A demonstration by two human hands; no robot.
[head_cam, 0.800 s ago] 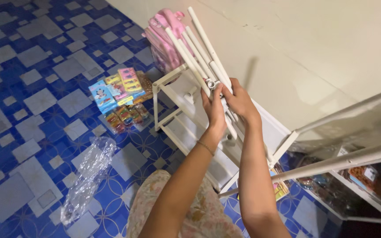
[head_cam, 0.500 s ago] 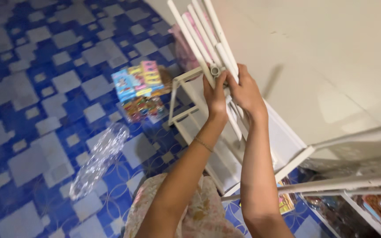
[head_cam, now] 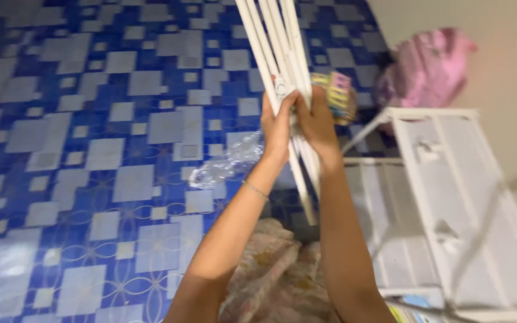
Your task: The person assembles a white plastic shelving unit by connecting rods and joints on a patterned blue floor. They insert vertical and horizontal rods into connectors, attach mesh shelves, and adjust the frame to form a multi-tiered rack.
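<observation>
A bundle of white slats (head_cam: 282, 66) — long, thin bars joined at a round pivot, folded flat against one another — is being held up in front of the person, above the blue-and-grey patterned floor (head_cam: 91, 149), its upper ends running out of the top of the view and its lower ends hanging down between the forearms. The left hand (head_cam: 277, 128) is gripping the bundle just below the pivot, fingers wrapped around the bars, and the right hand (head_cam: 317, 122) is clasping it from the other side, fingers closed on the same stretch; the two hands are touching or nearly touching. Judging by this, the piece is being carried or turned in the air rather than fitted: it is not attached to anything, and no end of it is meeting the white shelf frame (head_cam: 444, 197) that is standing well apart on the right, against the pale wall (head_cam: 498, 90). So joining or setting the piece in place seems to be what is left. A crumpled clear plastic wrapper (head_cam: 225, 164) is lying on the floor behind the left wrist, a stack of colourful boxes (head_cam: 337, 96) is showing just past the right hand, and a pink bag (head_cam: 426, 69) is sitting by the wall — all blurred by motion.
</observation>
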